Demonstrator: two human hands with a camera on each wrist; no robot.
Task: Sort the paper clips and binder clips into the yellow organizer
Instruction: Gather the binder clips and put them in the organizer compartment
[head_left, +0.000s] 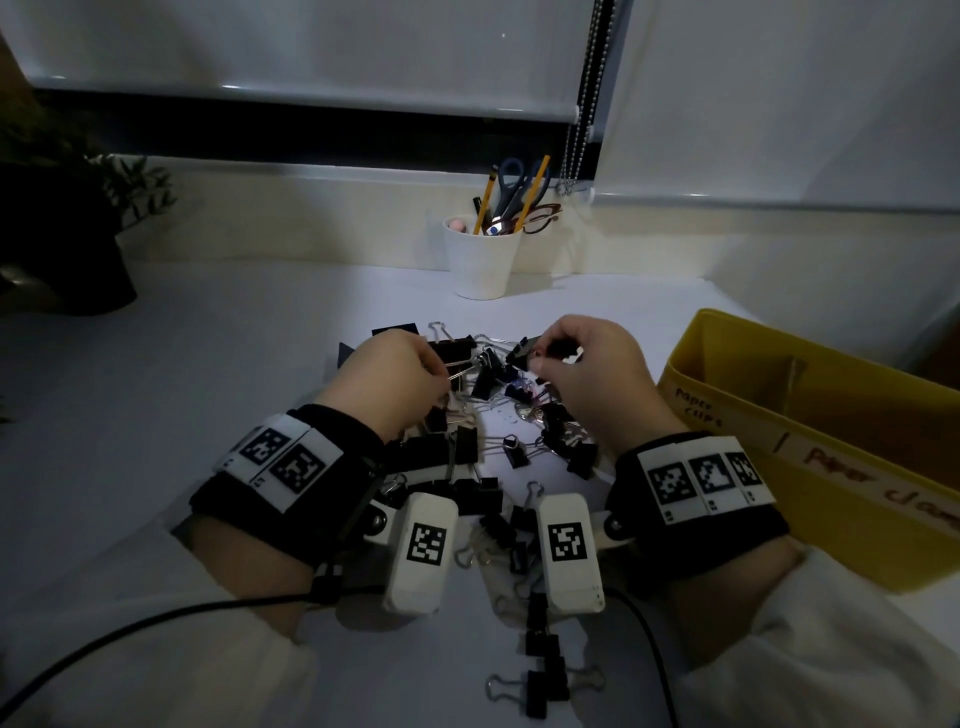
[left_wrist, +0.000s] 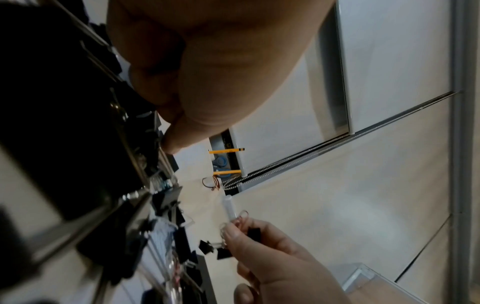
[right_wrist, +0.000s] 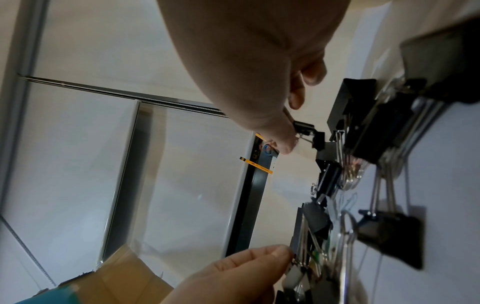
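A heap of black binder clips (head_left: 467, 447) mixed with a few paper clips lies mid-table, trailing toward me. My left hand (head_left: 444, 371) curls onto the heap's far left and pinches the wire handle of a binder clip (head_left: 457, 353); the right wrist view shows its fingertips (right_wrist: 283, 255) at the pile's edge. My right hand (head_left: 535, 356) is raised just above the heap, pinching a small black binder clip (right_wrist: 303, 127). The left wrist view also shows paper clips (left_wrist: 241, 218) among its fingers. The yellow organizer (head_left: 831, 519), labelled for paper clips and clamps, stands to the right.
A white cup (head_left: 483, 254) with pencils, scissors and glasses stands behind the heap. A dark potted plant (head_left: 67, 234) sits far left. Black cables (head_left: 156, 623) run from both wrists toward me. A blind's bead chain (head_left: 582, 130) hangs by the window.
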